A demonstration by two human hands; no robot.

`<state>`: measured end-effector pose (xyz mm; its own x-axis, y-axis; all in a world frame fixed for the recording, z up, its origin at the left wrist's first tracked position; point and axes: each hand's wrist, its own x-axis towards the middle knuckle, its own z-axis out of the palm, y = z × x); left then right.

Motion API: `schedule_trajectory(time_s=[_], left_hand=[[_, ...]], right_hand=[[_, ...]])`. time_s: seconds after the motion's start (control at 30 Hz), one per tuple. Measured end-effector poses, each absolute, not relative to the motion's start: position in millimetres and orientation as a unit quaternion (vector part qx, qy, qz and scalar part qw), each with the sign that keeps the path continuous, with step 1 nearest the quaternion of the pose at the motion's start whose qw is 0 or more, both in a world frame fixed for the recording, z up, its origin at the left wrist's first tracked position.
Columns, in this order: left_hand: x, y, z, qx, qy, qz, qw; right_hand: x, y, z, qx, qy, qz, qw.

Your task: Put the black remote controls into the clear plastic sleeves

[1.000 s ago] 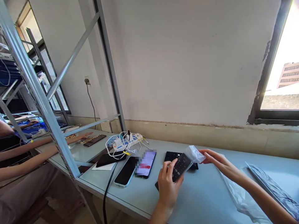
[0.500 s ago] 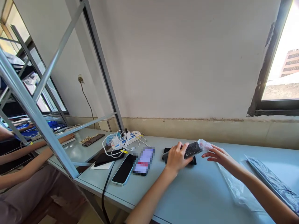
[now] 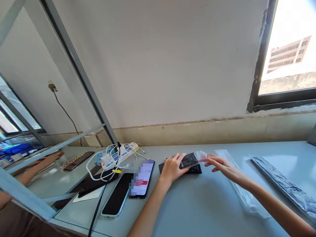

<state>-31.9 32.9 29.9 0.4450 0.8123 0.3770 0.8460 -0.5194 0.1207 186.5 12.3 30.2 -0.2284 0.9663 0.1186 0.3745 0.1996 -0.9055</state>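
Note:
My left hand (image 3: 172, 168) is closed around a dark remote control (image 3: 189, 160), whose buttons face up. A clear plastic bag (image 3: 200, 155) covers the remote's right end and sticks out past it. At that loose end, the fingertips of my right hand (image 3: 218, 166) pinch the plastic, with the other fingers stretched out. Directly under the remote and my left hand lies a flat black object (image 3: 196, 169), partly hidden. To the left are a phone with a lit screen (image 3: 142, 181) and a phone with a dark screen (image 3: 117, 196).
A power strip (image 3: 128, 151) with tangled white cables stands at the back left by a metal frame (image 3: 81, 72). Clear plastic wrapping (image 3: 247, 197) and a dark packaged item (image 3: 281, 184) lie at right. A co-worker's arm (image 3: 41, 166) reaches over the adjoining table beside another phone (image 3: 79, 161).
The view has swung right, so the table items sit farther left. The remote appears slightly lower, and both hands remain at it. The co-worker's arm has moved.

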Motion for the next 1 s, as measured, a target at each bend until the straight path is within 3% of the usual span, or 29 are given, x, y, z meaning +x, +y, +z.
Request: schedule_trajectory(time_s=[0.2, 0.43, 1.0], left_hand=[[-35, 31, 31, -0.856, -0.473, -0.204, 0.030], [-37, 28, 31, -0.875, -0.433, -0.192, 0.098], [-39, 29, 24, -0.884, -0.369, -0.238, 0.160]], right_hand=[[175, -3, 47, -0.485, -0.696, 0.387, 0.362], [176, 2, 45, -0.489, -0.713, 0.344, 0.367], [174, 1, 40, -0.486, -0.669, 0.390, 0.405]])
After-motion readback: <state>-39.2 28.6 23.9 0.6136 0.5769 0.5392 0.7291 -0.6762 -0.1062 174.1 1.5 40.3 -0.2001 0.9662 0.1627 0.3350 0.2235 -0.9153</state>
